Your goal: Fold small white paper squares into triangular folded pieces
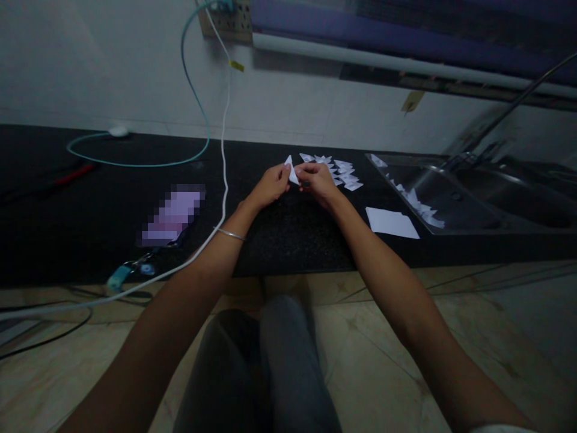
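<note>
Nearest are the person's grey trouser legs (293,361), over a tiled floor (374,349) below the grip. The dark bench (297,240) runs across in front. A silver bangle (232,234) circles the left wrist, and a white cable (224,180) passes over that forearm, then rises left of the grip. Near the bench's front edge, left of the grip, are a teal strap (119,277) and a pixelated purple-pink rectangular item (174,215). On the right, nearer than the grip, lies a stack of white paper sheets (392,222).

The left hand (271,184) and right hand (319,182) meet above the bench, fingers closed on one small folded white paper (293,172), pinched between them with a point upward. Just right of the grip, folded paper pieces (345,171) lie in overlapping rows. Farther right, more white paper pieces (417,204) lie along the left side of the metal sink (469,198).

Well left of the grip, a teal cable (148,165) loops on the bench. Behind stands the pale wall (288,102), with a socket panel (234,24) up to the left.
</note>
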A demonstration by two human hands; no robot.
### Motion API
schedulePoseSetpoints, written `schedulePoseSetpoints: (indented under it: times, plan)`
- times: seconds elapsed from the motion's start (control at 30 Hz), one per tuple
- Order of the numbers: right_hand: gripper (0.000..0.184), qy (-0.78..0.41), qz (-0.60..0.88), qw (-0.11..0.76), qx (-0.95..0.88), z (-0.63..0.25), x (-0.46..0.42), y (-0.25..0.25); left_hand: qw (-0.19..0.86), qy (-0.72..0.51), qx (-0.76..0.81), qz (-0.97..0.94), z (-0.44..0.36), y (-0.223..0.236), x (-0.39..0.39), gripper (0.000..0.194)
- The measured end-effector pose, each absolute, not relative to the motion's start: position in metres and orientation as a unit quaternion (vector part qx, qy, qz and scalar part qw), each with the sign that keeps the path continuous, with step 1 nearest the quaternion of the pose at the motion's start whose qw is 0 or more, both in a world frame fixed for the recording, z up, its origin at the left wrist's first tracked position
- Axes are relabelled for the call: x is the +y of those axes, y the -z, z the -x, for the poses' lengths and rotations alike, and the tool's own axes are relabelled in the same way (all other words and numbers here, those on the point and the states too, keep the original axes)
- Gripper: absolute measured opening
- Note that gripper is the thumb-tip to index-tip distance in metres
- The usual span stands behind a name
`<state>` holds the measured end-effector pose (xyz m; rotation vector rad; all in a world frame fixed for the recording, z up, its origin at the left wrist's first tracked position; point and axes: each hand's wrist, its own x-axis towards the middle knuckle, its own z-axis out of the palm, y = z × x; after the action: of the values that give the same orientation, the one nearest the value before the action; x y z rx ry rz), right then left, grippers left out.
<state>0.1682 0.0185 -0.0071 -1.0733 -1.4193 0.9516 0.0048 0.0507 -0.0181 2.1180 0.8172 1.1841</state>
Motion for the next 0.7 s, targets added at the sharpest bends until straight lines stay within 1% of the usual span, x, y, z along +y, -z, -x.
schedulePoseSetpoints:
  times: [0.07,0.23,0.3,0.4,0.5,0.7]
  plan:
    - [0.028,-0.389,0.45,0.53,-0.604,-0.169,0.019,0.007,0.276,-0.441,0.306,-0.797,-0.005,0.019,0.051,0.048]
    - [0.038,-0.302,0.447,0.507,-0.672,-0.173,0.022,0.007,0.232,-0.427,0.303,-0.82,-0.003,0.025,0.053,0.044]
    - [0.038,-0.291,0.447,0.493,-0.687,-0.176,0.021,0.007,0.221,-0.422,0.298,-0.827,-0.002,0.027,0.055,0.043]
    - [0.032,-0.302,0.453,0.472,-0.693,-0.178,0.019,0.006,0.208,-0.403,0.29,-0.842,-0.001,0.03,0.056,0.042]
    - [0.023,-0.306,0.457,0.469,-0.691,-0.178,0.018,0.007,0.203,-0.394,0.282,-0.851,-0.001,0.029,0.055,0.042]
    - [0.016,-0.279,0.455,0.484,-0.693,-0.173,0.022,0.007,0.218,-0.434,0.281,-0.828,-0.002,0.022,0.049,0.045]
